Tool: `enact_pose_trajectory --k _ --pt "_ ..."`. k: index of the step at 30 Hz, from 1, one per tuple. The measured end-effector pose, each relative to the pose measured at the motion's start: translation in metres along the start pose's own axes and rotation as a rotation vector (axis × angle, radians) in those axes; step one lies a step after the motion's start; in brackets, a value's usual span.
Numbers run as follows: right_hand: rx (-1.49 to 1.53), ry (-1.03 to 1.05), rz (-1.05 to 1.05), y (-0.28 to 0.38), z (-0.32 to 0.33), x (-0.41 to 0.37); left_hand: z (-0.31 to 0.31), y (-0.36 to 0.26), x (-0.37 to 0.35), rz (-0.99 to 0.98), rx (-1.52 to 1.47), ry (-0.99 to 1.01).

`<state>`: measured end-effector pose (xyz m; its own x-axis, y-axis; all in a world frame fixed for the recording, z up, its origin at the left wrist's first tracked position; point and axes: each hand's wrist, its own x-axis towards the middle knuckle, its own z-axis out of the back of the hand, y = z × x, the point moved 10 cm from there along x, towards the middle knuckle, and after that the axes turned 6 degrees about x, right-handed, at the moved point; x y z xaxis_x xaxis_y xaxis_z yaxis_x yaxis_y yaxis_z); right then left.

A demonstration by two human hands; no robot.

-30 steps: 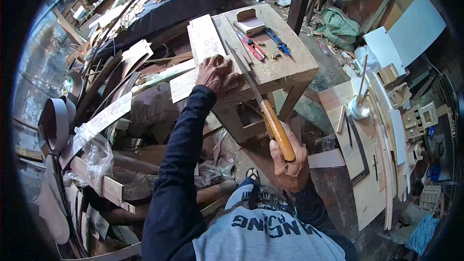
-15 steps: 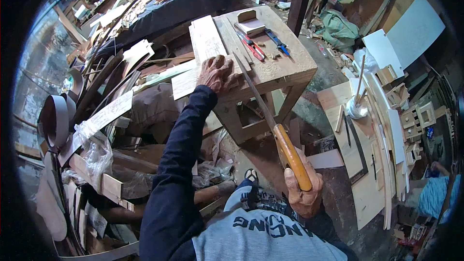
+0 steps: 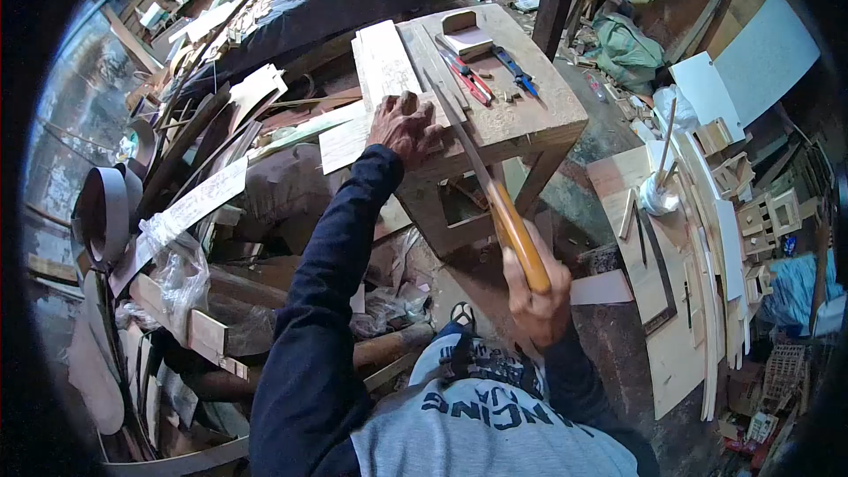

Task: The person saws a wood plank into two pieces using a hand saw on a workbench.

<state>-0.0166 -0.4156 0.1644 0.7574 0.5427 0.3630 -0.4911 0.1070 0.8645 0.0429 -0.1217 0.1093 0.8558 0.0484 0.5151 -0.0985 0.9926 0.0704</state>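
Observation:
My left hand (image 3: 402, 128) presses down with curled fingers on a pale wooden board (image 3: 386, 62) at the near left edge of a small wooden workbench (image 3: 552, 106). Another pale board end (image 3: 343, 143) juts out left of that hand. Wrapped around the orange-brown wooden handle of a handsaw (image 3: 519, 238) is my right hand (image 3: 541, 296). The saw's long blade slants up to the bench edge, just right of my left hand, against the wood there. Whether its teeth sit inside a cut is too small to tell.
On the bench lie a red cutter knife (image 3: 468, 79), a blue cutter knife (image 3: 516, 72) and a small wooden stop block (image 3: 465, 40). Scrap wood (image 3: 199, 199) crowds the left side. A plywood sheet (image 3: 649, 300) with strips and tools lies to the right, and a dark post (image 3: 558, 0) rises behind.
My right hand has pushed the saw forward and up toward the bench, slightly left. The left hand stays on the board. The whole view has shifted a little.

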Motion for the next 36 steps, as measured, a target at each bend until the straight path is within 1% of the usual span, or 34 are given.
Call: enact_pose_trajectory --k 3,5,7,8,9,10,11,13,14,15,16,18,20,21,22,23,24,25,26,27,28,29,31,32,35,36 --pt "-0.077 0.026 0.032 0.015 0.025 -0.037 0.004 -0.001 0.000 0.024 -0.003 0.032" --pt "-0.115 0.044 0.074 0.019 0.032 -0.048 0.005 0.000 0.000 0.004 -0.018 0.011" --pt "-0.024 -0.100 0.177 0.025 0.022 -0.023 0.003 -0.001 0.002 -0.008 -0.025 0.017" --pt "-0.062 -0.044 0.107 0.018 0.010 -0.003 0.005 -0.005 0.001 -0.010 -0.027 0.045" --pt "0.084 -0.012 0.006 -0.003 -0.007 0.021 0.007 -0.006 0.003 -0.011 -0.017 0.058" --pt "0.097 0.006 0.029 -0.008 -0.022 0.040 0.012 -0.006 0.000 -0.036 0.015 -0.059" --pt "0.051 0.010 0.052 -0.015 -0.033 0.055 0.010 -0.007 -0.003 -0.025 0.001 -0.031" --pt "0.054 -0.048 0.002 -0.021 -0.036 0.049 0.019 -0.007 0.003 0.003 -0.018 0.007" --pt "0.028 -0.039 0.014 -0.018 -0.033 0.036 0.018 -0.009 0.004 -0.010 -0.058 0.121" --pt "0.004 -0.028 0.037 -0.014 -0.025 0.025 0.006 -0.003 0.000 0.006 0.004 0.092" --pt "-0.020 -0.021 0.074 -0.008 -0.015 0.017 0.013 -0.003 0.004 0.016 0.009 0.087" --pt "-0.008 -0.033 0.020 0.001 0.010 -0.018 0.016 -0.010 0.004 0.031 -0.017 0.087" --pt "-0.052 -0.009 0.066 0.016 0.026 -0.039 0.016 -0.006 0.003 0.059 -0.036 0.089" --pt "-0.075 0.006 0.087 0.020 0.027 -0.042 0.016 -0.005 0.004 0.037 -0.028 0.084" --pt "-0.051 -0.011 0.123 0.024 0.024 -0.034 0.015 -0.005 0.006 0.014 -0.023 0.080" --pt "-0.078 0.017 0.092 0.017 0.011 -0.018 0.011 -0.007 0.003 -0.011 -0.024 0.085" --pt "-0.015 -0.003 0.061 0.005 -0.004 0.006 0.008 -0.007 0.000 -0.062 -0.046 0.026" --pt "0.048 -0.026 0.032 -0.007 -0.019 0.029 0.007 -0.005 -0.001 -0.043 -0.049 0.002" --pt "0.060 0.001 0.022 -0.020 -0.036 0.053 0.009 -0.003 -0.001 -0.027 -0.048 -0.025" --pt "0.119 -0.039 0.062 -0.019 -0.043 0.064 0.014 -0.002 0.000 -0.010 -0.048 -0.054" --pt "0.093 -0.053 0.075 -0.020 -0.046 0.064 0.006 0.001 0.003 0.009 -0.030 0.036" --pt "0.062 -0.067 0.078 -0.021 -0.045 0.057 0.006 0.000 0.006 0.001 -0.022 0.017" --pt "0.051 -0.042 0.008 -0.018 -0.029 0.028 0.014 -0.003 0.001 0.002 -0.003 0.001" --pt "0.046 -0.026 -0.019 -0.013 -0.017 0.012 0.010 -0.001 0.004 0.072 0.004 0.123" --pt "-0.025 -0.023 0.039 0.015 0.019 -0.029 0.018 -0.006 0.006 0.080 -0.003 0.138" --pt "-0.027 -0.017 0.076 0.021 0.023 -0.033 0.019 -0.008 0.007 0.050 -0.021 0.092"
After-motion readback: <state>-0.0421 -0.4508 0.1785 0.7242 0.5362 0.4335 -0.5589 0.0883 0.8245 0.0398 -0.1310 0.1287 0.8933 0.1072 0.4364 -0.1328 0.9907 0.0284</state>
